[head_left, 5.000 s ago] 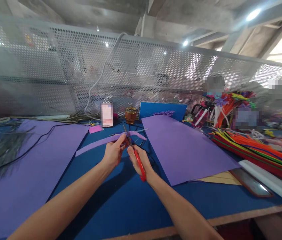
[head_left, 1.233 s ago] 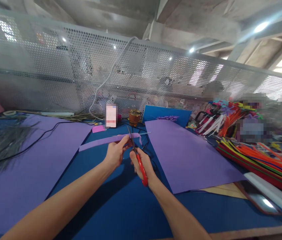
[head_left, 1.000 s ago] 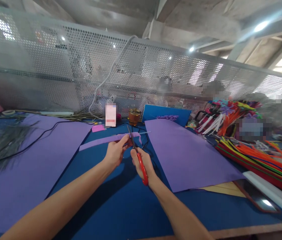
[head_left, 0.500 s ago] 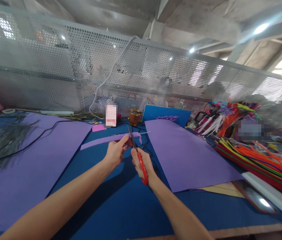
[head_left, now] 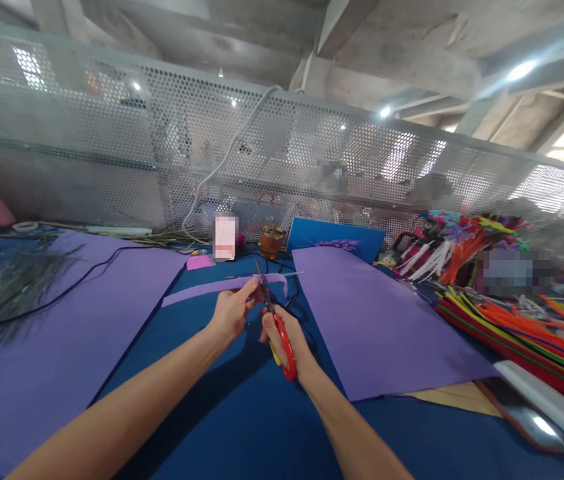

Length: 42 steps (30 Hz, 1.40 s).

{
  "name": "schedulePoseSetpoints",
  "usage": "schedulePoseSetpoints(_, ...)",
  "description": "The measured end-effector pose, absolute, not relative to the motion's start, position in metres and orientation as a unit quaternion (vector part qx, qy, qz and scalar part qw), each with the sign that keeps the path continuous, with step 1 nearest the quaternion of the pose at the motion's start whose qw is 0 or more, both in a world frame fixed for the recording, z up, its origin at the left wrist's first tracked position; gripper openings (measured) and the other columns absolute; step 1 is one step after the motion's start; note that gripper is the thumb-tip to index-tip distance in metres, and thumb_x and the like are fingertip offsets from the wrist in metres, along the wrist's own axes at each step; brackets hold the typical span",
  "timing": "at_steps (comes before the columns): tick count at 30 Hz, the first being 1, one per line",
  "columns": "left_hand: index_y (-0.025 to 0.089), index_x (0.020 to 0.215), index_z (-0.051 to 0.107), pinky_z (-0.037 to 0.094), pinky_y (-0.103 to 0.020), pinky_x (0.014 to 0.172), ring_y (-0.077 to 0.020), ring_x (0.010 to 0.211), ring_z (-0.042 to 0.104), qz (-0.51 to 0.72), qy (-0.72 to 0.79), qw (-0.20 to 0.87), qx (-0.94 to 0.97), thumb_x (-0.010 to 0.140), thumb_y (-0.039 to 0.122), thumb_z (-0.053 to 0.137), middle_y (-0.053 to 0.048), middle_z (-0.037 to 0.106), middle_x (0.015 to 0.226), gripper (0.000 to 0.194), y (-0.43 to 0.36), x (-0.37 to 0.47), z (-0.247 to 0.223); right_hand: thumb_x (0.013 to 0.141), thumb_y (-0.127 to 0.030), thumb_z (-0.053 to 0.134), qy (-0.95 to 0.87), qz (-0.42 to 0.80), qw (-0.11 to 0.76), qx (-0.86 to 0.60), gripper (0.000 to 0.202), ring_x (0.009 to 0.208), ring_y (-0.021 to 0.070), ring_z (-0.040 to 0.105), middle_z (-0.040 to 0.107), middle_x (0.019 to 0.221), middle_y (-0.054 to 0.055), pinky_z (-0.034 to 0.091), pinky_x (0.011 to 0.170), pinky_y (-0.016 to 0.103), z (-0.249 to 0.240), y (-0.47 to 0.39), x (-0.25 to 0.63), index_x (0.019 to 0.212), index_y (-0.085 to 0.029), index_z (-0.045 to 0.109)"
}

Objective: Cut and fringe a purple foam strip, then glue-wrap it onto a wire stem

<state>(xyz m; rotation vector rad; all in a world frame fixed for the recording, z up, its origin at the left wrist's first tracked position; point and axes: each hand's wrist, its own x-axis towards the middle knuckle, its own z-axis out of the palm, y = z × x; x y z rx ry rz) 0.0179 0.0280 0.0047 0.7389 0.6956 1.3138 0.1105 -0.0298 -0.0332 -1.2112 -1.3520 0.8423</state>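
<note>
Between thumb and fingers, my left hand [head_left: 232,310] pinches a narrow purple paper strip [head_left: 197,290]. The strip's long end reaches out to the left, and its right end curls downward past the blades. My right hand [head_left: 282,327] is closed around red-handled scissors [head_left: 288,347], a bit of yellow showing on the handle. The dark blades point up and away and lie across the strip, right beside my left fingertips. Whether the blades are apart cannot be made out. Large purple sheets lie on either side, a left sheet [head_left: 107,313] and a right sheet [head_left: 372,327].
Behind the blue table [head_left: 202,413] stands a perforated metal screen [head_left: 242,140]. Near it are an amber cup [head_left: 272,241], a pink pad [head_left: 199,262] and a blue board [head_left: 367,240]. Colourful pipe cleaners [head_left: 522,340] and a phone [head_left: 532,417] lie at right; a black cable [head_left: 97,267] crosses the left sheet.
The whole view has shifted slightly, so things sit a little lower in the picture. Both hands keep nearly the same pose, with the scissors still across the purple strip.
</note>
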Motion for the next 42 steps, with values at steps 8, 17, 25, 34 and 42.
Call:
schedulePoseSetpoints(8,0.011,0.053,0.064,0.046,-0.027,0.058,-0.0119,0.054,0.055,0.58,0.308,0.676,0.335,0.044,0.026,0.077,-0.003,0.061,0.054,0.022,0.026,0.02,0.003,0.076,-0.055,0.046,-0.616,0.272,0.535,-0.51,0.042,0.049,0.0106,0.044,0.048,0.055,-0.002,0.036,0.048,0.024,-0.033,-0.028,0.115,0.084,-0.014,0.053)
schedulePoseSetpoints(17,0.011,0.056,0.065,0.046,-0.027,0.06,-0.0109,0.054,0.054,0.575,0.294,0.684,0.34,0.042,0.028,0.079,-0.002,0.06,0.055,0.026,0.022,0.021,0.002,0.078,-0.058,0.041,-0.56,0.356,0.539,-0.518,0.04,0.035,0.0042,0.028,0.033,0.047,-0.009,0.024,0.032,0.017,-0.037,-0.029,0.113,0.073,-0.018,0.047)
schedulePoseSetpoints(25,0.01,0.053,0.063,0.044,-0.026,0.056,-0.0112,0.053,0.054,0.575,0.33,0.677,0.321,0.043,0.027,0.078,-0.003,0.06,0.053,0.025,0.031,0.019,-0.005,0.063,-0.072,0.046,-0.497,0.462,0.505,-0.533,0.056,0.036,0.0063,0.042,0.048,0.047,-0.005,0.038,0.035,0.017,-0.028,-0.029,0.11,0.077,-0.018,0.046)
schedulePoseSetpoints(34,0.013,0.049,0.055,0.04,-0.023,0.05,-0.0074,0.047,0.047,0.663,0.382,0.594,0.249,0.043,0.022,0.076,0.002,0.054,0.047,0.024,0.066,0.0,-0.007,0.073,-0.07,0.035,-0.453,0.628,0.359,-0.521,0.055,0.031,0.008,0.045,0.057,0.043,0.0,0.04,0.03,0.018,-0.011,-0.037,0.127,0.08,-0.017,0.047)
schedulePoseSetpoints(42,0.011,0.048,0.056,0.04,-0.023,0.048,-0.0074,0.045,0.048,0.654,0.373,0.61,0.247,0.046,0.018,0.075,0.0,0.055,0.045,0.02,0.071,-0.007,-0.018,0.077,-0.067,0.032,-0.363,0.635,0.477,-0.487,0.052,0.033,0.0069,0.042,0.054,0.045,-0.003,0.037,0.033,0.017,-0.013,-0.03,0.124,0.082,-0.018,0.047)
